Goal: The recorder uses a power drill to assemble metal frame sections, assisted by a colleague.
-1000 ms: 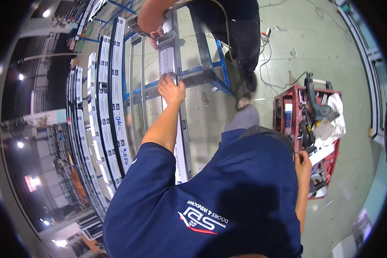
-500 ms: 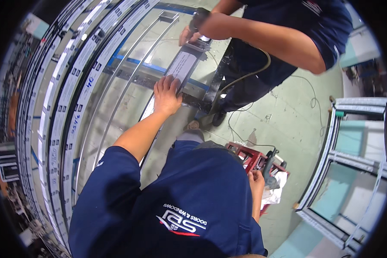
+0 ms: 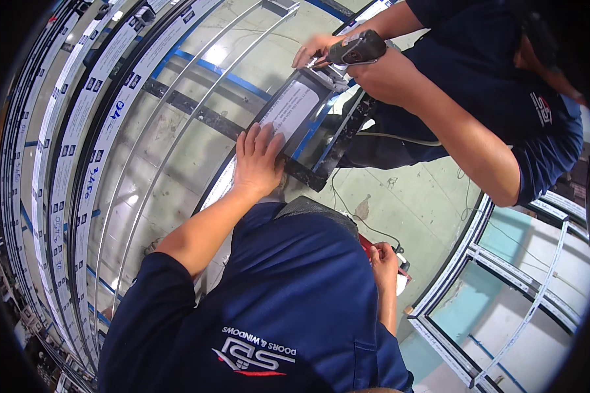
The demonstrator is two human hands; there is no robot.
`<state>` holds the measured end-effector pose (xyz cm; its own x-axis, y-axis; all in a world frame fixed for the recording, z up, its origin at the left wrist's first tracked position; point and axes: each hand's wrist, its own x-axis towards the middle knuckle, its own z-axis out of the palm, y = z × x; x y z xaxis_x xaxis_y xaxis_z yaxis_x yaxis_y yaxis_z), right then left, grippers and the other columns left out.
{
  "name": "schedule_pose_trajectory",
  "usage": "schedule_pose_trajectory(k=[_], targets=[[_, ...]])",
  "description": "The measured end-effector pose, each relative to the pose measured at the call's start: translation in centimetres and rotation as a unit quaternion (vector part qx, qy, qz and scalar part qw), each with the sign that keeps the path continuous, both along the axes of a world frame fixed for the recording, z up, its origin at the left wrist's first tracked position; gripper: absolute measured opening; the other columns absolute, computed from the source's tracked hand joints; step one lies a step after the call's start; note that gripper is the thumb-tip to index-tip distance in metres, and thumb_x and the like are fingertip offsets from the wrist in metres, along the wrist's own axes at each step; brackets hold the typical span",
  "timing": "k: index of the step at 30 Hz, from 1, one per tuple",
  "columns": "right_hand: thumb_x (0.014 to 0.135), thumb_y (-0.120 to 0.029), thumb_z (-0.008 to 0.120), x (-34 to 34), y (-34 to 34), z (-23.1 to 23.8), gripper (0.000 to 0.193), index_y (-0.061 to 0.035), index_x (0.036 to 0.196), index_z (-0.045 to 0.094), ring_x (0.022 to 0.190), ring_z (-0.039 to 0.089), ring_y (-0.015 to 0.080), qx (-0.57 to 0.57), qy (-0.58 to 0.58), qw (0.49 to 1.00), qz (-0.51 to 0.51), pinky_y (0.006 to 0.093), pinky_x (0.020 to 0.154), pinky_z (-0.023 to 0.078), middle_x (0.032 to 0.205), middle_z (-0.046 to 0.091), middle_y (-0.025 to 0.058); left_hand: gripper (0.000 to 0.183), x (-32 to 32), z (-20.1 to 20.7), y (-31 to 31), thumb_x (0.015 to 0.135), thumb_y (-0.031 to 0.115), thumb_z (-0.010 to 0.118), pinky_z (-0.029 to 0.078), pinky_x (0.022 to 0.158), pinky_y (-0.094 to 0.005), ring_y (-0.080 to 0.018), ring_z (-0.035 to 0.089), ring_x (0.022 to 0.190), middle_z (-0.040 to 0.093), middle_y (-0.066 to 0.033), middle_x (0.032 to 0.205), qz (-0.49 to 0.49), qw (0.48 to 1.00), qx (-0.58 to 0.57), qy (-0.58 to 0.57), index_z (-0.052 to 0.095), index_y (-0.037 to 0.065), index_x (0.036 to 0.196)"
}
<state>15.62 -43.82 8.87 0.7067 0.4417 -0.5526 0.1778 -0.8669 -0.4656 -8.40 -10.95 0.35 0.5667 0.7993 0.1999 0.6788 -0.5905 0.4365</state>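
My left hand lies with fingers spread on a dark metal profile, which has a pale printed label on its upper face. The profile slants up and away across a rack. At its far end a co-worker grips a black power drill in one hand. The co-worker's other hand steadies that end, near a metal fitting. My right hand is at my right side by a partly hidden red stand. Its fingers are curled together, and whatever they may hold is too small to make out.
Long taped profiles stand in rows along the left. Two thin silver rods run beside the work over a blue bar. On the right, white-and-black window frames lean together. A cable trails over the floor.
My view has swung, so the window frames sit nearer and the red stand is mostly hidden by my body. The co-worker's drill shows more plainly. My left hand stays on the profile.
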Motion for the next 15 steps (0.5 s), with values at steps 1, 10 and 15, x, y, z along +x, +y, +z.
schedule_pose_trajectory(k=[1,10,15], targets=[[0.104,-0.015,0.068,0.3,0.4,0.2,0.018,0.0030,0.106,0.068,0.072,0.066,0.0143,-0.016,0.005,1.000,0.006,0.0303,0.068,0.053,0.083,0.074,0.0097,0.067,0.0,0.0,0.0,0.079,0.023,0.078,0.024,0.124,-0.0617,-0.0412,0.035,0.149,0.044,-0.0147,0.156,-0.001,1.000,-0.004,0.001,0.055,0.016,0.142],[0.106,-0.018,0.065,3.2,3.0,-0.1,0.018,-0.0001,0.104,0.067,0.054,0.053,0.0089,-0.014,-0.038,0.997,0.063,0.0290,0.050,0.042,0.065,0.059,0.0010,0.066,-0.1,0.1,0.1,0.079,0.022,0.078,0.025,0.123,-0.0625,-0.0417,0.036,0.148,0.045,-0.0139,0.156,0.003,1.000,-0.007,0.003,0.056,0.016,0.141],[0.105,-0.018,0.066,3.3,2.9,-0.5,0.017,-0.0005,0.104,0.068,0.054,0.053,0.0087,-0.025,-0.028,0.997,0.067,0.0282,0.051,0.042,0.065,0.058,0.0001,0.065,0.1,0.1,0.1,0.080,0.022,0.077,0.025,0.123,-0.0623,-0.0416,0.035,0.149,0.045,-0.0135,0.156,-0.001,1.000,-0.014,0.012,0.055,0.016,0.142]])
